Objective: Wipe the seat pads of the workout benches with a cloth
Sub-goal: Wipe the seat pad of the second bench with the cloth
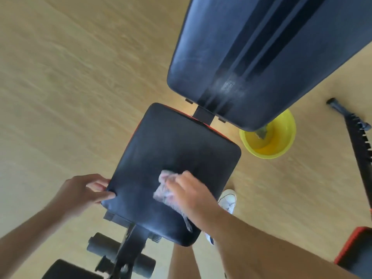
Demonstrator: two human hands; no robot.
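A black seat pad (171, 154) with a red edge fills the middle of the head view, and the long black back pad (261, 53) rises beyond it at the upper right. My right hand (191, 192) presses a crumpled whitish cloth (165, 188) onto the near right part of the seat pad. My left hand (82, 192) grips the pad's near left corner, thumb on top and fingers along the edge. Pale wiped streaks show on both pads.
A yellow bucket (281, 141) stands on the wooden floor right of the bench, partly under the back pad. Foam leg rollers (106, 248) and the bench frame lie below the seat. A black notched bar (358, 141) and another red-edged pad (360, 252) sit at the right.
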